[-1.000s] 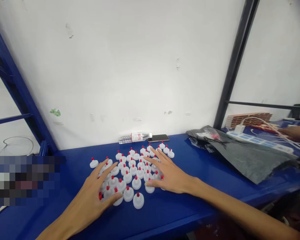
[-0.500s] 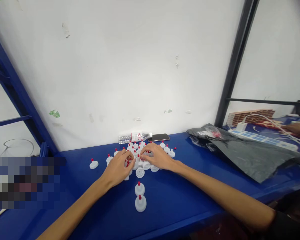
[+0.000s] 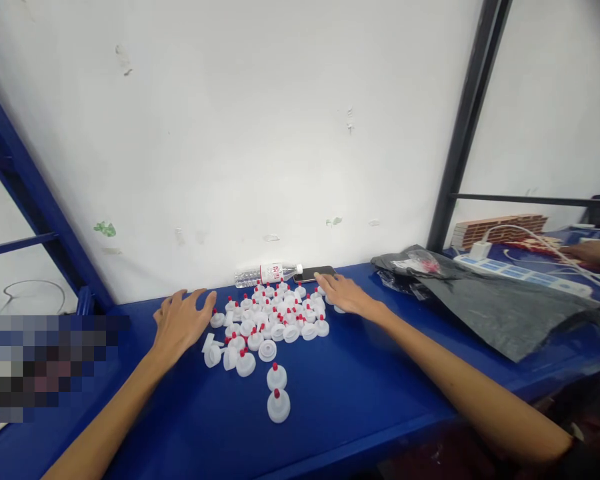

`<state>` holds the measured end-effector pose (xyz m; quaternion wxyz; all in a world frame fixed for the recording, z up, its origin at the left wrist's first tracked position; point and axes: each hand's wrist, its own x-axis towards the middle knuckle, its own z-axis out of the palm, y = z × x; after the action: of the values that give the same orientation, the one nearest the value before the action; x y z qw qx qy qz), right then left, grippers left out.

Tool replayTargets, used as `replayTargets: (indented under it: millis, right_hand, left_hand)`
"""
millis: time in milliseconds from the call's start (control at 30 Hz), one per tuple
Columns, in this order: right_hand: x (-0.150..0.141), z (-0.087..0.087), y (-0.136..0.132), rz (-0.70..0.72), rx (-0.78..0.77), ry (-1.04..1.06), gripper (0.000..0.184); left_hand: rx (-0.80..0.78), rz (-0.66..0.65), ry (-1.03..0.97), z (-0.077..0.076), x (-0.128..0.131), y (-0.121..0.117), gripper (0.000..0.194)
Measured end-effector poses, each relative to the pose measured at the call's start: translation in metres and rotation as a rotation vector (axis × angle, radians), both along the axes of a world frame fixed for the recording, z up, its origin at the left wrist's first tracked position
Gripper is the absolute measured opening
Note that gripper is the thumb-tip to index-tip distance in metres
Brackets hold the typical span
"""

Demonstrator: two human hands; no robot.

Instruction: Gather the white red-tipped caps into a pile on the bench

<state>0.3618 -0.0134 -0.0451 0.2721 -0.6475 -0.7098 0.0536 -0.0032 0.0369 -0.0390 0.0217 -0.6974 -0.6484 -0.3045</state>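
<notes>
A heap of white plastic nozzle caps with red tips point(image 3: 270, 313) lies spread on the blue table point(image 3: 350, 387). Left of the heap, my left hand point(image 3: 181, 321) is open, fingers spread, its thumb close to a nozzle cap point(image 3: 217, 319) at the edge. At the right end, my right hand point(image 3: 347, 293) stretches out open over the last caps, partly hiding them. I see nothing held in either hand. In front of the heap stand two red-tipped caps, a nearer one point(image 3: 279, 407) and one just behind it point(image 3: 277, 377). One cap point(image 3: 267, 351) shows its round ring side.
Against the wall lie a clear water bottle point(image 3: 265, 274) and a dark phone point(image 3: 310, 274). To the right are a grey plastic bag point(image 3: 485, 307), a power strip point(image 3: 520, 275) with white cables, and another person's hand point(image 3: 595, 255). A blue metal frame point(image 3: 45, 193) stands at left.
My hands have moved apart from the middle of the heap, left hand to the left, right hand to the right, and their fingers have opened. More of the caps now show.
</notes>
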Motion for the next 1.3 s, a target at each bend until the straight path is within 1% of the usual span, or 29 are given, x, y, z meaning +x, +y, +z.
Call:
replayTargets:
  millis: [67, 133, 200, 300, 367, 433, 500, 567, 600, 667, 733, 867, 967, 1067, 1133, 1200, 1300]
  right_hand:
    - [-0.006, -0.005, 0.000, 0.037, -0.049, 0.026, 0.067]
    - [-0.016, -0.006, -0.003, 0.077, -0.073, 0.057, 0.072]
    - [-0.028, -0.006, -0.008, 0.153, -0.094, 0.101, 0.078]
    - [-0.044, -0.008, -0.015, 0.282, -0.129, 0.125, 0.088]
    - [-0.052, -0.012, -0.016, 0.307, -0.128, 0.084, 0.091]
    - [-0.056, -0.016, -0.015, 0.309, -0.075, 0.060, 0.081]
    - [-0.057, -0.019, -0.012, 0.325, 0.017, 0.086, 0.058]
    - [-0.056, -0.019, -0.009, 0.348, 0.092, 0.131, 0.034]
    - [-0.055, -0.018, -0.008, 0.350, 0.112, 0.151, 0.026]
    - [-0.054, -0.018, -0.006, 0.336, 0.130, 0.178, 0.017]
    - [-0.054, -0.018, -0.005, 0.317, 0.148, 0.202, 0.014]
    - [-0.054, -0.019, -0.005, 0.297, 0.179, 0.250, 0.016]
    - [-0.053, -0.017, -0.005, 0.298, 0.193, 0.271, 0.021]
    - [-0.049, -0.015, -0.004, 0.314, 0.215, 0.272, 0.028]
    - [-0.047, -0.015, -0.005, 0.312, 0.235, 0.234, 0.032]
    - [-0.046, -0.013, -0.009, 0.290, 0.244, 0.164, 0.037]
    - [-0.049, -0.003, -0.026, 0.300, 0.248, 0.059, 0.047]
  left_hand:
    - [-0.103, -0.016, -0.015, -0.005, -0.003, 0.003, 0.039]
    - [-0.166, -0.093, -0.030, -0.010, 0.002, 0.001, 0.037]
    - [-0.180, -0.196, -0.047, -0.014, 0.012, -0.005, 0.039]
    - [-0.157, -0.358, -0.060, -0.018, 0.029, -0.016, 0.046]
    - [-0.143, -0.430, -0.054, -0.021, 0.036, -0.022, 0.053]
    - [-0.131, -0.464, -0.046, -0.023, 0.041, -0.026, 0.057]
    - [-0.118, -0.480, -0.046, -0.023, 0.043, -0.028, 0.055]
    - [-0.103, -0.496, -0.053, -0.022, 0.045, -0.029, 0.047]
    - [-0.095, -0.506, -0.058, -0.021, 0.046, -0.029, 0.043]
    - [-0.079, -0.523, -0.075, -0.019, 0.048, -0.030, 0.033]
    - [-0.065, -0.538, -0.098, -0.017, 0.050, -0.030, 0.029]
    - [-0.043, -0.553, -0.148, -0.016, 0.052, -0.030, 0.030]
    - [-0.030, -0.535, -0.182, -0.015, 0.051, -0.030, 0.030]
    - [-0.013, -0.518, -0.189, -0.011, 0.049, -0.033, 0.037]
    - [-0.008, -0.551, -0.160, -0.007, 0.047, -0.037, 0.043]
    - [-0.016, -0.622, -0.103, -0.004, 0.046, -0.044, 0.046]
    - [-0.045, -0.712, 0.007, -0.004, 0.047, -0.053, 0.047]
